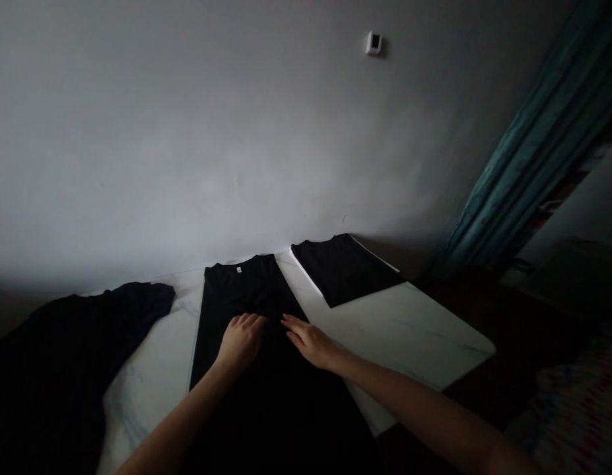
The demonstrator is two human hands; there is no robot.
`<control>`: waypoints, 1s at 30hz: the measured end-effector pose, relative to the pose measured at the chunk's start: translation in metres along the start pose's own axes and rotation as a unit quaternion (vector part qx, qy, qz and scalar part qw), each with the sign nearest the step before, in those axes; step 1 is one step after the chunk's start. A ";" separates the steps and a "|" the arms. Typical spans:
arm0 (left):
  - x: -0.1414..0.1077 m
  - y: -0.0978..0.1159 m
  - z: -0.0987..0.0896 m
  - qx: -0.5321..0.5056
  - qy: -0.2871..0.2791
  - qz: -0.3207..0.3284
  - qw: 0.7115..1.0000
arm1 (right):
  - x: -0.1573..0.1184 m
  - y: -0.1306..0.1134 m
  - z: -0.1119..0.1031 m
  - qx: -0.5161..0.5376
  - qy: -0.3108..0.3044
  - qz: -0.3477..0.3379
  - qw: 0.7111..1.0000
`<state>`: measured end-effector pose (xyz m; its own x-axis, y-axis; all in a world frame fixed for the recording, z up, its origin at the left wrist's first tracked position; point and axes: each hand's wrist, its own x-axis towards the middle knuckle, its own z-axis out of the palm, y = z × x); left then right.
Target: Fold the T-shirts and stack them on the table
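A black shirt [266, 409] with a small white neck label lies lengthwise on the table, its sides folded in to a long narrow shape. Its neckline points toward the wall. My left hand [242, 340] rests on the middle of the shirt, fingers bent slightly over the cloth with nothing visible in them. To its right, my right hand [310, 340] touches the same shirt, palm down with its fingers stretched out toward the left hand. The lower end of the shirt is very dark and runs out of view.
A folded black garment [348, 267] lies at the table's back right. Another dark garment [63, 369] spreads loosely over the left side. The white marbled table [424, 336] stands against a grey wall [211, 132]. A teal curtain [528, 145] hangs at right, near patterned fabric [583, 409].
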<state>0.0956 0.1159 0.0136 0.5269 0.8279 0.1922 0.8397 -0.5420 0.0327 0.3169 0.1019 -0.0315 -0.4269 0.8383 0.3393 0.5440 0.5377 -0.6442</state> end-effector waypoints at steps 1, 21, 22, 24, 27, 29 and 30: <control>0.016 0.003 -0.003 0.018 -0.004 0.010 1.000 | 0.000 0.005 0.004 -0.011 0.029 0.008 0.999; 0.093 -0.021 0.008 0.064 -0.075 0.115 0.988 | -0.001 0.009 0.016 -0.100 0.079 0.071 0.989; 0.095 -0.021 0.006 0.068 -0.077 0.118 0.988 | -0.001 0.008 0.016 -0.101 0.076 0.073 0.989; 0.098 -0.020 0.004 0.074 -0.080 0.120 0.987 | -0.001 0.008 0.016 -0.102 0.075 0.074 0.989; 0.102 -0.019 0.002 0.080 -0.086 0.125 0.985 | -0.002 0.007 0.015 -0.103 0.075 0.074 0.989; 0.105 -0.019 0.001 0.083 -0.092 0.129 0.984 | -0.002 0.006 0.014 -0.104 0.069 0.074 0.989; 0.106 -0.019 0.001 0.086 -0.095 0.132 0.983 | -0.002 0.006 0.014 -0.105 0.065 0.075 0.989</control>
<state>0.1355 0.2142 0.0324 0.7311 0.6821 -0.0155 0.6712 -0.7231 -0.1633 0.3113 0.1023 -0.0454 -0.2397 0.9075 0.3449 0.7378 0.4012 -0.5429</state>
